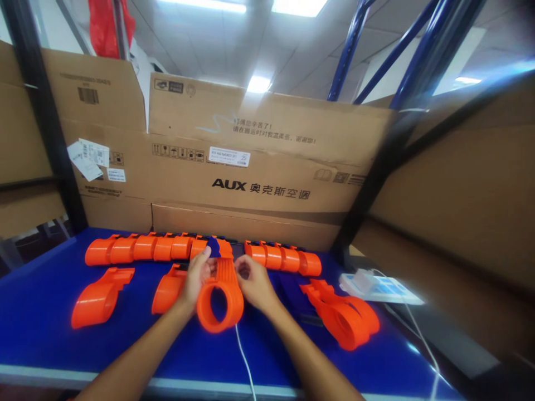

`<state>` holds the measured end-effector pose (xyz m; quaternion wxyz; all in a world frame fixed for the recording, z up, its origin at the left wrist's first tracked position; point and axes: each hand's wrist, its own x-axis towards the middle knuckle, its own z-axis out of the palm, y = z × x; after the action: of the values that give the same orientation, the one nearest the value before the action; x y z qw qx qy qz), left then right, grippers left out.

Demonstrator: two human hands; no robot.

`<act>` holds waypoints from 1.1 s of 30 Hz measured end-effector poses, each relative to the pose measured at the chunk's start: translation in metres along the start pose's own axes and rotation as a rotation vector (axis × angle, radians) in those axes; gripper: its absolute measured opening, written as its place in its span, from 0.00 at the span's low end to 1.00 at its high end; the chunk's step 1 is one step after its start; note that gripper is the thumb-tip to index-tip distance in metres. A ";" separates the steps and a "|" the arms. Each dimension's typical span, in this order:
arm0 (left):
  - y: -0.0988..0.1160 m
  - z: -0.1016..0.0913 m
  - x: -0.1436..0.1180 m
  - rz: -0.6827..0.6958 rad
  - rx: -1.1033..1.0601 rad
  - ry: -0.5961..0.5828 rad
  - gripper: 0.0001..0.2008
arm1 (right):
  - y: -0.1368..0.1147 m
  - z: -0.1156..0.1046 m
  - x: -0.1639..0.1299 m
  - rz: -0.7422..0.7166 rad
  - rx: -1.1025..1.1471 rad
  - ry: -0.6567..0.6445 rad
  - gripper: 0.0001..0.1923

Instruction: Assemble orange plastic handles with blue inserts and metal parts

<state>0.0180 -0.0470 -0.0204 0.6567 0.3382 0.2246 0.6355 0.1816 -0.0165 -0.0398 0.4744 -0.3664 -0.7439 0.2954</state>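
Observation:
An orange plastic ring holder [226,271] is upright in front of me, its round ring at the bottom and a ribbed neck above. My left hand [198,278] grips its left side, thumb up near a dark blue strip [214,247] at the top. On the other side, my right hand [254,281] is closed with curled fingers close against the neck. Whatever those fingertips pinch is hidden. Just behind my left wrist lies another orange ring holder [166,292], partly covered.
Similar orange holders form a row [144,248] along the back of the blue table [137,345]. One holder [95,301] lies at left, a pair [349,320] at right. A white cable [246,356] crosses the front edge. Cardboard [188,184] walls the back; a white box [382,288] sits right.

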 end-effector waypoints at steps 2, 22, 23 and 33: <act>-0.007 -0.001 -0.001 0.016 0.113 0.013 0.23 | 0.006 -0.012 0.007 0.048 0.027 0.163 0.05; -0.024 0.002 -0.001 0.090 0.173 0.030 0.23 | -0.008 -0.032 0.011 0.158 0.351 0.222 0.18; -0.024 0.003 -0.001 0.098 0.149 0.053 0.22 | -0.011 -0.032 0.010 0.165 0.356 0.182 0.18; -0.038 -0.007 0.007 0.104 0.067 0.151 0.23 | -0.025 -0.018 0.005 0.138 0.407 -0.147 0.22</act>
<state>0.0393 -0.0372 -0.0515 0.5923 0.3224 0.2769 0.6845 0.1904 -0.0246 -0.0107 0.4620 -0.2904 -0.6746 0.4971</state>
